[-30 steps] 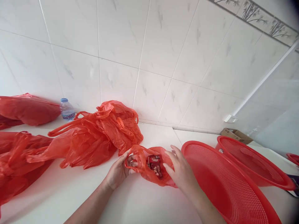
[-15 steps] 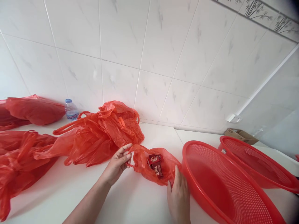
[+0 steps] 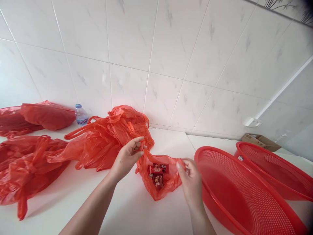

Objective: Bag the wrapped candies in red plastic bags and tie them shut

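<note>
A small red plastic bag point(image 3: 158, 189) hangs just above the white counter point(image 3: 137, 215), with several small red wrapped packets point(image 3: 156, 172) showing inside it. My left hand point(image 3: 128, 156) pinches the bag's left handle, fingers closed. My right hand point(image 3: 190, 179) pinches the right handle, holding the mouth stretched between both hands. A heap of empty red plastic bags point(image 3: 105, 140) lies just behind my left hand.
Two large red mesh baskets point(image 3: 234, 195) point(image 3: 276, 169) sit at the right, close to my right hand. More red bags point(image 3: 26, 163) point(image 3: 41, 114) lie at the left. A small water bottle point(image 3: 81, 115) stands by the tiled wall. A cardboard box point(image 3: 259, 141) sits at the far right.
Both hands have lifted the small bag by its handles off the counter. My right hand moved from the bag's lower edge up to its right handle. The camera shifted slightly right.
</note>
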### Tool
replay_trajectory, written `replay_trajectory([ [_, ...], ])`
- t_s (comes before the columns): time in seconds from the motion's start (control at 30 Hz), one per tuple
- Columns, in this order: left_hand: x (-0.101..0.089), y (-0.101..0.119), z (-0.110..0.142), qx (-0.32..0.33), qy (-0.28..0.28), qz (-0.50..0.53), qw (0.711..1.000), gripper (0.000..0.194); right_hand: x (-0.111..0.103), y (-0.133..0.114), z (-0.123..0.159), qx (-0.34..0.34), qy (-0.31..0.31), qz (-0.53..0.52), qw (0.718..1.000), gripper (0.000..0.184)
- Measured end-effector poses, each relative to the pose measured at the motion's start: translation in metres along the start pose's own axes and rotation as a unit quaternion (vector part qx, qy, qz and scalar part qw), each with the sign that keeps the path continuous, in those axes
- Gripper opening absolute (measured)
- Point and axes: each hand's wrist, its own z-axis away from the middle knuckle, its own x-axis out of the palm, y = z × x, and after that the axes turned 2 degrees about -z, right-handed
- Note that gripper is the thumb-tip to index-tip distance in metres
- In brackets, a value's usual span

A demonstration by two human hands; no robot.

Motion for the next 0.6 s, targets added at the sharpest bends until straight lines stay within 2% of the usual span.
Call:
replay_trajectory([
  [0.1,0.000,0.008,-0.001,0.066,0.063,-0.168,0.982,0.022,0.003,-0.009,-0.020,0.061,0.023,-0.156,0.986,0.031],
  [0.17,-0.001,0.016,-0.003,0.137,0.109,-0.220,0.960,0.012,0.004,-0.012,-0.032,0.074,0.069,-0.200,0.975,0.030],
  [0.27,-0.001,0.032,-0.010,0.200,0.217,-0.202,0.934,0.006,0.007,-0.017,-0.047,0.077,0.102,-0.261,0.957,0.024],
  [0.33,-0.002,0.041,-0.016,0.181,0.282,-0.136,0.933,0.001,0.008,-0.020,-0.057,0.094,0.093,-0.339,0.931,0.019],
  [0.37,-0.002,0.045,-0.019,0.162,0.295,-0.094,0.937,0.003,0.008,-0.021,-0.062,0.106,0.087,-0.381,0.914,0.017],
  [0.47,0.000,0.049,-0.027,0.113,0.275,0.029,0.954,0.009,0.008,-0.023,-0.069,0.123,0.048,-0.466,0.875,0.020],
  [0.53,0.006,0.048,-0.030,0.088,0.242,0.085,0.963,0.012,0.009,-0.026,-0.067,0.096,-0.008,-0.459,0.883,0.020],
  [0.6,0.017,0.046,-0.031,0.061,0.197,0.108,0.972,0.014,0.013,-0.031,-0.059,0.054,-0.089,-0.394,0.913,0.018],
])
